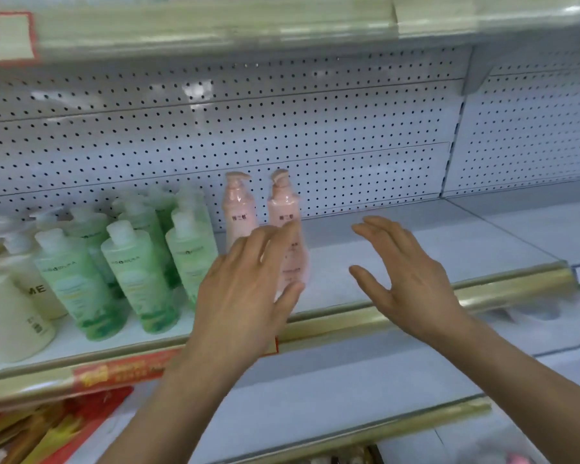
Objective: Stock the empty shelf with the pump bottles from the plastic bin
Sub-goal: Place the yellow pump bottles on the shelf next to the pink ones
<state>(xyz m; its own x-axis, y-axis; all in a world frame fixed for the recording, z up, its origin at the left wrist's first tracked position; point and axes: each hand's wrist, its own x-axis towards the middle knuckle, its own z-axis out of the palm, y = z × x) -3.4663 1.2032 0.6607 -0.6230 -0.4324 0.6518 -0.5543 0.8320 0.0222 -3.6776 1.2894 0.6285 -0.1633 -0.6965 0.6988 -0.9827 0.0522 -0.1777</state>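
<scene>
1. I am watching the left hand [245,283]: its grip is standing apart, with the fingers straight and spread and the thumb held off to the side, clasping nothing.
2. That hand is hanging in front of two pink pump bottles. Its forefinger and thumb are bracketing the right pink bottle [283,209], but the blur is stopping me from telling whether they are touching it.
3. The right hand [406,276] is also showing a grip that is apart, with the fingers fanned and relaxed. Its palm is facing the bottles, and it is hovering over the bare part of the shelf [399,242], well apart from them.
4. Both forearms are reaching forward and up from the bottom of the view.
5. The left pink bottle [238,209] and the right one are standing upright side by side on the shelf, near the pegboard wall [282,128].
6. Green bottles [138,276] are crowding just beside the left pink bottle, with cream bottles [10,316] further left.
7. A gold rail [482,289] is edging the shelf front, a red strip [124,370] is running along it on the left, and a lower shelf [315,380] is lying beneath the arms.
</scene>
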